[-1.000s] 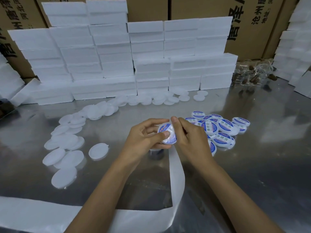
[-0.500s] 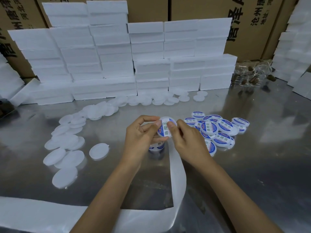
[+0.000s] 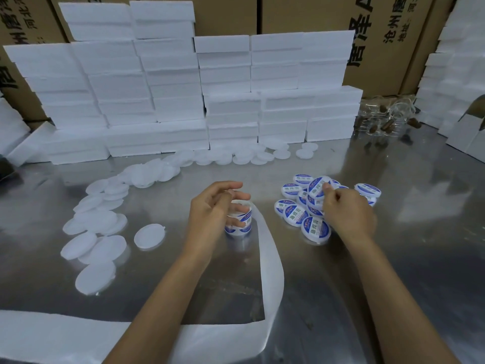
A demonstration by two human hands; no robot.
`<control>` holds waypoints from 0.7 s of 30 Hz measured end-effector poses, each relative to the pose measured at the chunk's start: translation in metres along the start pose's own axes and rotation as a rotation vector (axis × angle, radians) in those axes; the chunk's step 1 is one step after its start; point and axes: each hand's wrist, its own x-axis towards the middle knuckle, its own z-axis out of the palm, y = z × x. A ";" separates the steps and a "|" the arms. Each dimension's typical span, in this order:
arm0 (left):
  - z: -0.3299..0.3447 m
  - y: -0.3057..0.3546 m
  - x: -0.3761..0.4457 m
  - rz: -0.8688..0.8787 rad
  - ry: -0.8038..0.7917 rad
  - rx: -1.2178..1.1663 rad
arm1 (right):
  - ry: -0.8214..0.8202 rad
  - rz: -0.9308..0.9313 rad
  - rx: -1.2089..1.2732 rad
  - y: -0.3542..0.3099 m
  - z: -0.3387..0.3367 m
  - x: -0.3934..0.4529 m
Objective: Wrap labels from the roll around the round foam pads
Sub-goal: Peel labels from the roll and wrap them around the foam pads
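On the reflective metal tabletop (image 3: 393,232), open surface lies to the right of the work area and in the near centre, bounded at the rear by stacked white foam blocks (image 3: 183,101) and brown cardboard cartons (image 3: 380,35) printed with black Chinese characters. A second stack of white foam blocks (image 3: 456,74) closes the right edge. Plain white round foam pads (image 3: 94,224) lie scattered along the left side and in a row at the foot of the rear stack. A white backing strip (image 3: 270,258) runs from the roll toward the near edge, bends, and continues left across the bottom of the view.

The labels carry blue-and-white printing with Chinese characters (too small to read reliably). A pile of labelled round foam pads (image 3: 301,216) lies right of centre.

The left hand (image 3: 210,208) has its fingers curled loosely over the small blue-and-white label roll (image 3: 240,222), which stands upright on the tabletop; fingertips touch its top and side, but a firm grip cannot be confirmed. The right hand (image 3: 346,211) pinches one labelled foam pad (image 3: 319,186) between thumb and fingers, holding it tilted directly above the pile.
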 end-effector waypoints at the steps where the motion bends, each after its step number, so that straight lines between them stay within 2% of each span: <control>1: 0.000 -0.001 0.001 -0.002 0.006 0.009 | 0.000 0.018 -0.051 0.003 0.000 0.001; 4: -0.002 -0.003 0.002 -0.002 0.034 0.031 | 0.013 0.055 -0.140 0.007 -0.001 0.002; 7: -0.005 -0.004 0.004 -0.001 0.056 0.022 | 0.054 0.053 -0.107 0.005 -0.002 0.001; 11: -0.014 -0.004 0.011 0.006 0.167 0.098 | 0.139 -0.079 -0.007 -0.007 0.000 -0.007; 13: -0.026 -0.006 0.017 0.065 0.257 0.360 | 0.120 -0.166 0.025 -0.016 0.002 -0.015; 16: -0.054 -0.010 0.022 0.073 0.263 0.999 | 0.080 -0.270 0.037 -0.032 0.007 -0.028; 18: -0.074 -0.012 0.025 -0.098 0.176 1.234 | 0.060 -0.330 0.043 -0.042 0.011 -0.038; 21: -0.096 -0.010 0.026 -0.406 0.048 1.394 | 0.045 -0.413 0.044 -0.050 0.018 -0.049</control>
